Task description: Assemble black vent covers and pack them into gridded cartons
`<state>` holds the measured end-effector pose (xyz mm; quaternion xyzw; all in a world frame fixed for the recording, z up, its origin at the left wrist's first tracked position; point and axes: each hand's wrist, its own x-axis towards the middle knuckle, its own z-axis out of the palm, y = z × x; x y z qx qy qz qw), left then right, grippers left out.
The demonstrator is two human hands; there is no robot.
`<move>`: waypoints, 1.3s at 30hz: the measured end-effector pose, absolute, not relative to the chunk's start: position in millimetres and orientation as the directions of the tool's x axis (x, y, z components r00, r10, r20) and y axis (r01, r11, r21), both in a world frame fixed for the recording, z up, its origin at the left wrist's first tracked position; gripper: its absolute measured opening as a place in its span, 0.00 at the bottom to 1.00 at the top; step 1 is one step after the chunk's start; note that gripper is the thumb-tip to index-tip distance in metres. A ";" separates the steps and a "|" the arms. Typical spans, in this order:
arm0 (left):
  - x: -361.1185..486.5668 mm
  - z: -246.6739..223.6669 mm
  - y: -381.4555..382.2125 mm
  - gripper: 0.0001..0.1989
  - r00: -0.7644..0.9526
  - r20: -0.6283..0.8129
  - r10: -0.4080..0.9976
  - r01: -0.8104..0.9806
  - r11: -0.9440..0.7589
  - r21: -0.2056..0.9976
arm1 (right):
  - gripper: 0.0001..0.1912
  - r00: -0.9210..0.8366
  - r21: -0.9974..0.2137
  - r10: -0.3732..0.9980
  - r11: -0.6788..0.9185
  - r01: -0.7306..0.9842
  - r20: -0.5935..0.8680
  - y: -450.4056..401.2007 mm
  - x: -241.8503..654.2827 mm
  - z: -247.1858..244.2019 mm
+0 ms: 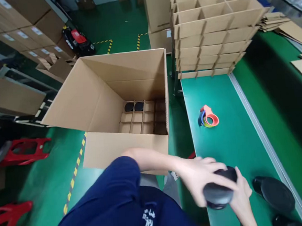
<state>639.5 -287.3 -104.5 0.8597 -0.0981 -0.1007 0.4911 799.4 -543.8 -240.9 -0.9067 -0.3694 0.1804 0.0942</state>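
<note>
Both hands are wrapped around a dark rounded object [218, 192] with a smooth grey-black face, held over the near edge of the green workbench [220, 146]. My left hand [203, 178] reaches across my body and grips it from the left and top. On its right side, my right hand [241, 192] has its fingers closed against it. A similar black object [275, 192] with a flat oval face lies on the bench to the right, and part of another dark one [286, 220] shows at the bottom edge. Inside the open cardboard box [124, 145], two black round tops sit in divider cells [137, 117].
A tape dispenser [209, 117] lies on the bench. Behind it rise stacked cardboard dividers [214, 50]. Red stands [26, 151] are on the floor at left, with stacked cartons [28, 32] beyond. Flat cardboard sheets [295, 30] lie at far right.
</note>
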 end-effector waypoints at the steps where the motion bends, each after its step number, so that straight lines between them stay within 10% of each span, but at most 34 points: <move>1: 590.9 -91.7 -258.5 0.50 0.935 -0.102 -0.339 -0.056 -0.427 0.903 | 0.57 0.580 -0.410 0.764 -0.643 0.647 -0.284 -535.9 783.9 -219.7; 3: 505.5 -83.0 -195.3 0.52 0.923 -0.205 -0.326 0.080 -0.358 0.930 | 0.57 0.339 -0.630 0.871 -0.492 0.601 -0.357 -507.4 742.4 -179.9; 6: 417.5 -114.9 -101.2 0.54 0.894 -0.440 0.089 0.429 -0.456 0.779 | 0.58 0.035 -0.784 0.909 -0.377 0.494 -0.415 -420.3 659.5 -149.8; 9: 379.5 -192.1 -17.0 0.53 0.652 -0.483 0.584 0.754 -0.436 0.491 | 0.60 0.095 -0.774 0.910 -0.396 0.495 -0.404 -280.0 578.2 -178.5; 12: 379.9 -290.4 57.5 0.54 0.476 -0.433 0.765 0.874 -0.361 0.323 | 0.61 0.388 -0.624 0.836 -0.548 0.557 -0.389 -120.5 534.1 -259.4; 17: 412.1 -433.1 149.0 0.54 0.537 -0.412 0.736 0.840 -0.421 0.343 | 0.58 0.629 -0.298 0.684 -0.728 0.617 -0.368 63.9 557.7 -418.7; 24: 433.3 -555.6 198.2 0.56 0.602 -0.409 0.686 0.792 -0.449 0.413 | 0.61 0.530 -0.153 0.769 -0.608 0.779 -0.357 124.1 605.2 -553.7; 39: 435.3 -638.4 164.8 0.32 0.621 -0.374 0.688 0.774 -0.463 0.432 | 0.39 0.322 -0.116 0.818 -0.421 0.900 -0.476 101.6 603.3 -629.6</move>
